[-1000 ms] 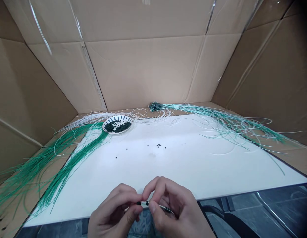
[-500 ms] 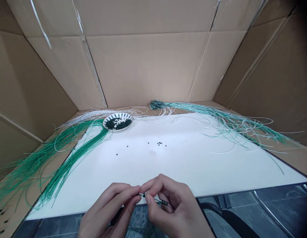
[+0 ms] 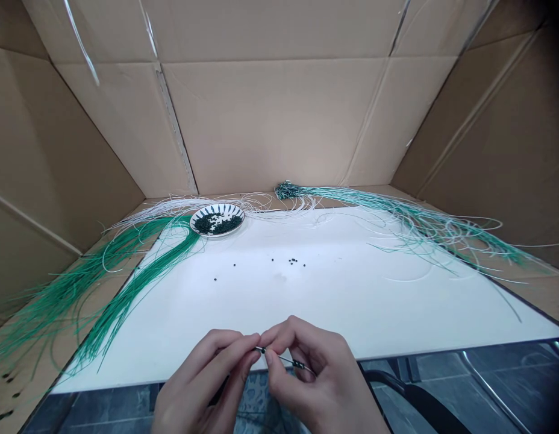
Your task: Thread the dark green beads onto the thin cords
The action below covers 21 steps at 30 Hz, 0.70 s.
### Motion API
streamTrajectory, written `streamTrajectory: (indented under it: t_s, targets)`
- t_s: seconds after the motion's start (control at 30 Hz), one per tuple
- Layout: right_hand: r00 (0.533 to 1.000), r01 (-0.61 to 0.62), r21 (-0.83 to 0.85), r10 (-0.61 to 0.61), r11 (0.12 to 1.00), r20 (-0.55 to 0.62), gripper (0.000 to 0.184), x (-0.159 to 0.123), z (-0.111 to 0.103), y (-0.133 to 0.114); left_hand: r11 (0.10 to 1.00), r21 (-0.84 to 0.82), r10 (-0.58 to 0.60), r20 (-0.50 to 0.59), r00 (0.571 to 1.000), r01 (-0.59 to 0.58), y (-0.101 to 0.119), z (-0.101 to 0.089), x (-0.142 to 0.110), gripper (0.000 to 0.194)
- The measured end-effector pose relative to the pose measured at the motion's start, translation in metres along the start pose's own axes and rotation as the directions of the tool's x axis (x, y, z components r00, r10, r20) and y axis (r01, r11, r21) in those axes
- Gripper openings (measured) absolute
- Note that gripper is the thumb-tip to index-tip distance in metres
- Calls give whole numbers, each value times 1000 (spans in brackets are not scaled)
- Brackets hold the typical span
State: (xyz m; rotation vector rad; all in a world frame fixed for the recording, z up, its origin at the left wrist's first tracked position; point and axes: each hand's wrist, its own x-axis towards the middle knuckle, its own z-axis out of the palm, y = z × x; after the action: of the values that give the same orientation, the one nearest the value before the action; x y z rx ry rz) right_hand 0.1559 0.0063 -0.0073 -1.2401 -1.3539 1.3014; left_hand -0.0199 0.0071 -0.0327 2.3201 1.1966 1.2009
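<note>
Near the front edge of the white board, my left hand point(image 3: 207, 377) and my right hand point(image 3: 318, 374) meet at their fingertips. Both are closed in a pinch on a thin pale strand point(image 3: 286, 360). One small dark bead point(image 3: 262, 350) shows on it between the fingertips. A few more dark beads point(image 3: 299, 364) sit along the strand under my right fingers. My left fingers hide the strand's other end.
A striped dish point(image 3: 217, 234) of dark beads stands at the back left, beside green strands point(image 3: 148, 283). Several loose beads point(image 3: 293, 260) lie on the white board point(image 3: 352, 301). A green-and-white strand bundle point(image 3: 374, 202) lies back right. Cardboard walls point(image 3: 279, 120) surround the board.
My left hand has shifted slightly right and up, closer to my right fingertips. Both hands still pinch the strand. The whole view has tilted a little.
</note>
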Motion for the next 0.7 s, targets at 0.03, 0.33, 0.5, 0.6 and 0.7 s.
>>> streamTrajectory:
  t_s: [0.03,0.33,0.5,0.6,0.7]
  targets:
    - [1000,-1,-7,1,1000,-4,8,0,0,1,1000,7,2,-3,1000,-2,0,1,-1,33]
    - [999,1,97,4,995,-53,13,1,1,6,997,-69,-18,29,999,20,0,1,0,35]
    - [998,-63,188,66,980,-7,13,5,-1,4,986,-157,-48,74,996,59,-1,2,4,43]
    - [997,-74,194,69,978,32,11,8,-2,5,979,-185,-69,61,996,79,-1,2,3,43]
    - [996,-58,224,42,973,75,13,9,-1,8,976,-193,-94,36,995,99,0,2,2,41]
